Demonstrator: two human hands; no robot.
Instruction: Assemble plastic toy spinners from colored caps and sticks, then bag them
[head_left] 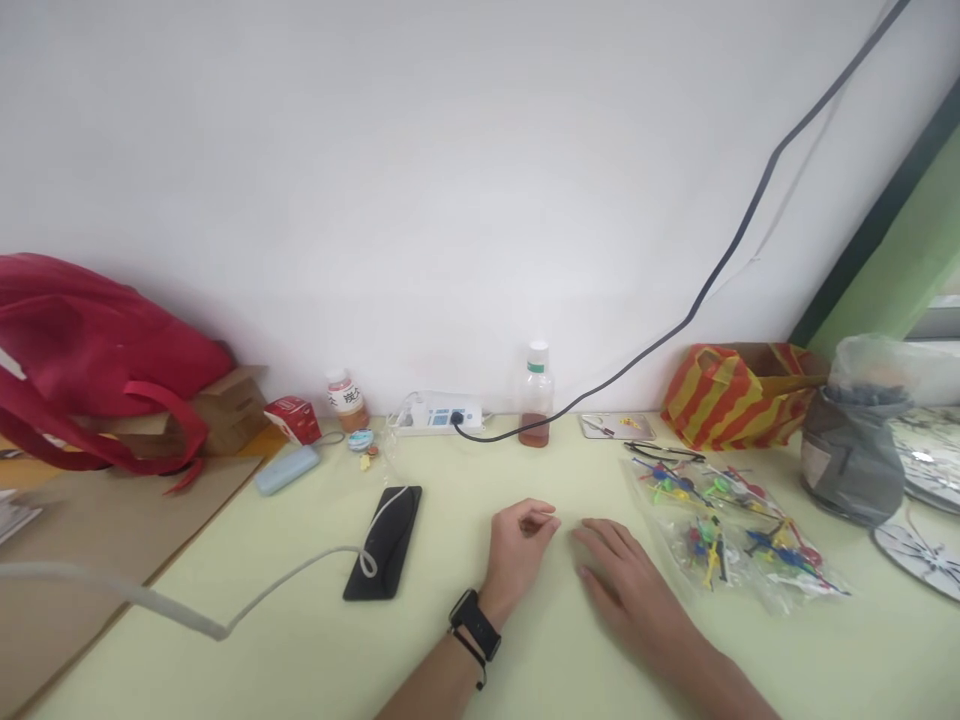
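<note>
My left hand (519, 545), with a black watch (475, 625) on its wrist, rests at the middle of the pale green table. Its fingers curl in and the thumb meets the forefinger; whether anything small is pinched there I cannot make out. Just to its right, my right hand (626, 580) lies palm down, fingers stretched and holding nothing. Clear plastic bags (720, 535) of colourful small plastic pieces lie right of that hand. A black phone-like slab (384, 545) with a white cable across it lies left of my left hand.
Along the wall stand a power strip (439, 415), a bottle of reddish liquid (534, 400) and a labelled bottle (346, 400). A black cord (720, 265) slants down to the strip. At right are a striped bag (739, 395) and a grey bag (851, 465); a red bag (105, 340) sits left.
</note>
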